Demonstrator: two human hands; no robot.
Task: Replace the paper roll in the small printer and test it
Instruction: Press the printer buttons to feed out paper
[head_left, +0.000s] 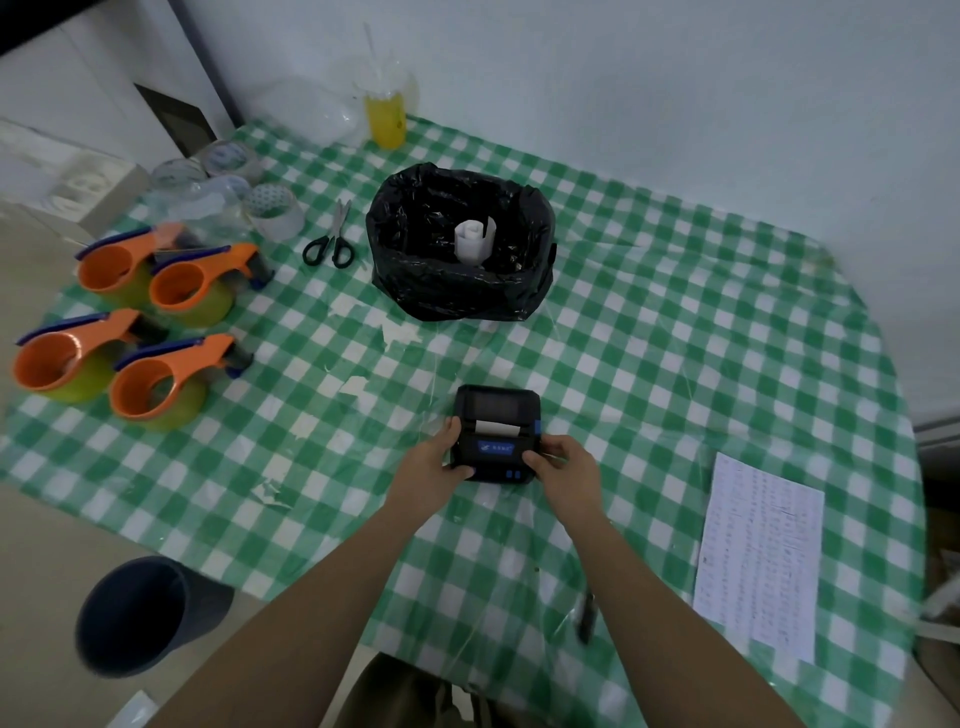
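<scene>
While a bench (675, 322) covered in a green-and-white checked cloth is filling most of the view, a person is leaning over its near edge with both bare arms reaching forward. Toward the far edge, a bin lined with a black bag (462, 244) is sitting with a curled white paper roll (474, 240) standing inside it. Along the left edge, four orange tape dispensers (156, 332) are lying in a cluster, with scissors (330, 239) between them and the bin. Near the right edge, a printed sheet (761, 556) is lying flat.

Between the bin and the near edge, the small printer (497, 432) is resting on the cloth, its long axis running from near edge to far edge. A short strip of white paper (497, 427) is showing at the slot across its middle. The left hand (441, 454) is gripping the printer's left side, thumb on the front panel. The right hand (563, 460) is gripping the right side, its thumb lying just left of two small blue buttons (514, 474) at the near right corner. Judging from this, the right thumb is the nearer one for pressing a button to test the feed, and it would only need to slide slightly rightward.
</scene>
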